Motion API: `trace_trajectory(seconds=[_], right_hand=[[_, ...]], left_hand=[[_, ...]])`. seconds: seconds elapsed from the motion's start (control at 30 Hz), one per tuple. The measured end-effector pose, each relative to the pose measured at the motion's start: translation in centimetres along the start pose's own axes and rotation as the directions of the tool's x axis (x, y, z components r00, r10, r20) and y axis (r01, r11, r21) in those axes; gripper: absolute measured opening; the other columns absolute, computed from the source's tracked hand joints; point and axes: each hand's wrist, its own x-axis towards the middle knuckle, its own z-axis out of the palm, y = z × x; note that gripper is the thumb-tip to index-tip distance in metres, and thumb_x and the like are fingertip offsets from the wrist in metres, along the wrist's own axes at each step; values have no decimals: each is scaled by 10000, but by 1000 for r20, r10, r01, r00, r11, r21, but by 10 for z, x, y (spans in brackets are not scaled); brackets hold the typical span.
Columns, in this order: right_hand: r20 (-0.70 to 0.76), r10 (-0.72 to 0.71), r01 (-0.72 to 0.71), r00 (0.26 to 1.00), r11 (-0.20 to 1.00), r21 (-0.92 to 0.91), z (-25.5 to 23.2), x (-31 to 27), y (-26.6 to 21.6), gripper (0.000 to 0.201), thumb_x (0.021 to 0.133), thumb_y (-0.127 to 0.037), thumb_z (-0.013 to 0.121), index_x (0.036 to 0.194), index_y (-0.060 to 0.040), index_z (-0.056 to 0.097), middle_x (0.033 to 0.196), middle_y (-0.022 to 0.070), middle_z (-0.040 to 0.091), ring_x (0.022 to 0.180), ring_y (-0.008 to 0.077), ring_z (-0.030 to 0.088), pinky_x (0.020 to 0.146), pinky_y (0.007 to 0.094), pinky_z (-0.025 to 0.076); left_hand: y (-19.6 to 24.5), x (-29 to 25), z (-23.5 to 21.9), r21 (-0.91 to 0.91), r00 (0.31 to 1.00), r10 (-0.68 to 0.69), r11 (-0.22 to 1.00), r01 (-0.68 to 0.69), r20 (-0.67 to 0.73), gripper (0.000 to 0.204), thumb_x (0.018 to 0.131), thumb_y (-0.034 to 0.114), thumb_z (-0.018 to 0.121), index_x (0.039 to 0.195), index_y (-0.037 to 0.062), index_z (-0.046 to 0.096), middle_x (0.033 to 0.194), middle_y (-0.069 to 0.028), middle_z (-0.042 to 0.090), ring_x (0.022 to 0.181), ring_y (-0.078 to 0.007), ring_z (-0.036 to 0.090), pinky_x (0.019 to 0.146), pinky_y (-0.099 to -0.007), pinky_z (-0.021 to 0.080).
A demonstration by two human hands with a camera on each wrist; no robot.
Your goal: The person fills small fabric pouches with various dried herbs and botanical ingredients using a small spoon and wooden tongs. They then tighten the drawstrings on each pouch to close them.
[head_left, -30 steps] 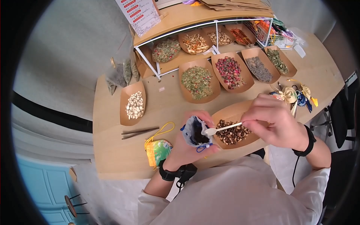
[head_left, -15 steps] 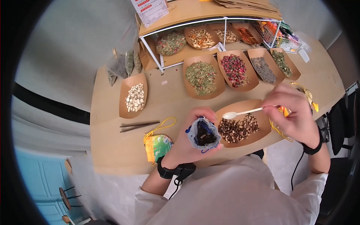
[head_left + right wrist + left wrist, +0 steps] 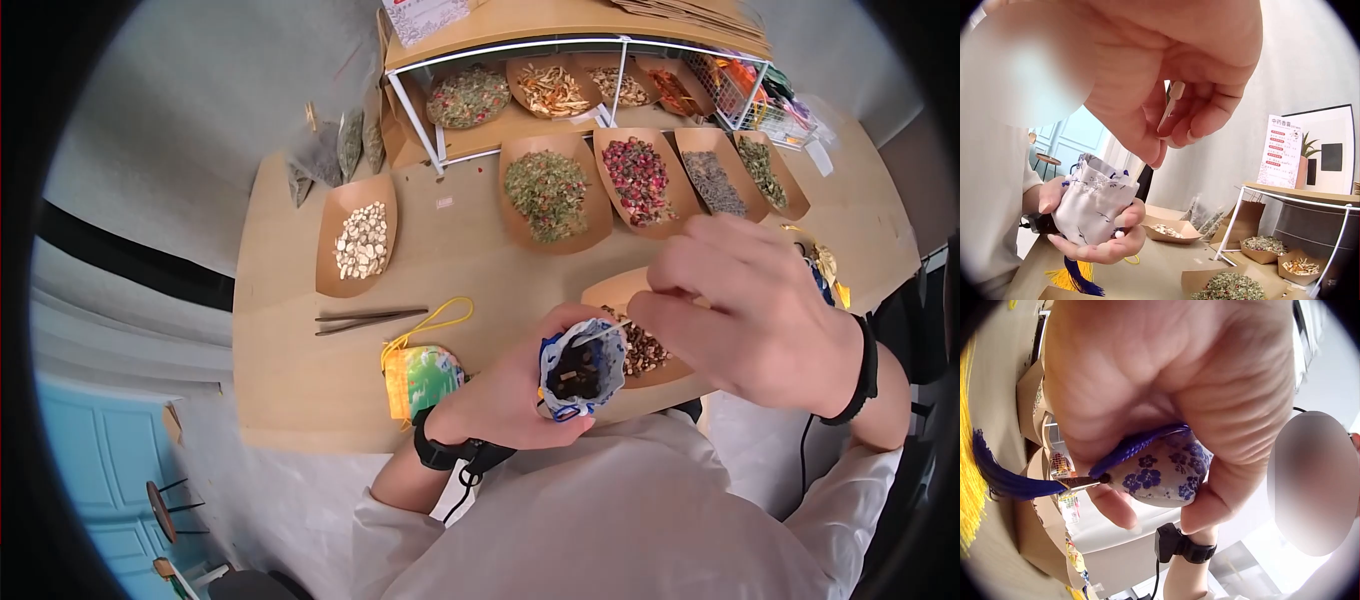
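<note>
Head view — left hand [image 3: 515,392] grips pouch [image 3: 611,360] — right hand [image 3: 748,315] pinches spoon [image 3: 603,334].

Sign [image 3: 428,18] & brn paper stack [image 3: 695,14] on wht-framed shelf [image 3: 545,30]; wire bskt [image 3: 722,85] at its R end; rnd stool [image 3: 161,512] nr blue door [image 3: 88,460].

The floral pouch [image 3: 1092,207] is shared by all views: head from above, wrists from its sides, left wrist nearest.
</note>
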Motion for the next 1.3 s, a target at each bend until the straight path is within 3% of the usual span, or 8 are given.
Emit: trace_trajectory(seconds=[0.07,0.13,0.37,0.57,0.83,0.97,1.17,1.3], right_hand=[[11,6,-6,1000,1000,-5,-2,2,0,249,601,-65,743,840,-6,701,796,62,524,654,230,526,550,358,422],[-18,36,-36,999,999,-16,-4,2,-1,251,595,-70,737,835,-6,701,789,57,512,652,232,524,549,356,422],[13,28,-27,1000,998,-60,-11,2,-12,274,572,-83,730,834,-7,704,788,54,508,672,224,529,562,345,418],[-17,47,-47,999,998,-49,-7,0,-13,281,561,-79,726,831,-7,700,783,50,513,673,222,525,560,345,406],[43,78,-84,996,981,177,-13,1,-17,233,564,-41,733,790,-15,680,754,52,513,616,234,526,545,357,417],[16,35,-37,999,991,131,5,-1,-22,235,566,-52,740,792,-22,684,762,56,525,626,240,540,548,360,425],[8,76,-76,997,980,182,-2,-6,-13,215,633,-62,762,830,-12,691,780,65,539,634,253,549,555,374,425],[13,143,-143,990,984,109,-7,-7,-13,182,677,-38,755,843,-1,688,790,77,543,660,266,556,578,378,425]], left_hand=[[-1,-1,0,-12,997,-66,998,67,32,834,762,55,717,1502,57,333,1419,-104,460,1310,-223,485,1096,-348,392],[-5,1,2,-36,997,78,996,-78,-10,848,764,36,670,1529,61,302,1439,-119,461,1336,-242,478,1135,-363,359],[-7,4,-1,-193,992,117,975,-108,36,831,771,47,610,1546,18,309,1556,-142,407,1434,-265,426,1189,-379,306],[2,3,-1,-317,999,-8,948,24,52,796,787,60,620,1534,8,349,1515,-131,478,1402,-233,475,1180,-366,325],[1,3,-1,16,996,84,996,-84,2,865,745,74,783,1513,27,388,1430,-106,550,1347,-213,520,1145,-363,382],[1,-2,0,-221,999,-27,975,22,-18,834,755,84,790,1498,36,415,1406,-106,574,1341,-221,532,1141,-370,388],[-8,7,-4,85,969,245,967,-241,-42,724,784,140,766,1432,31,463,1371,-124,586,1321,-236,540,1137,-385,389],[-9,3,2,0,995,83,997,-83,-57,714,801,181,759,1432,25,464,1372,-129,581,1302,-235,553,1127,-379,397]])
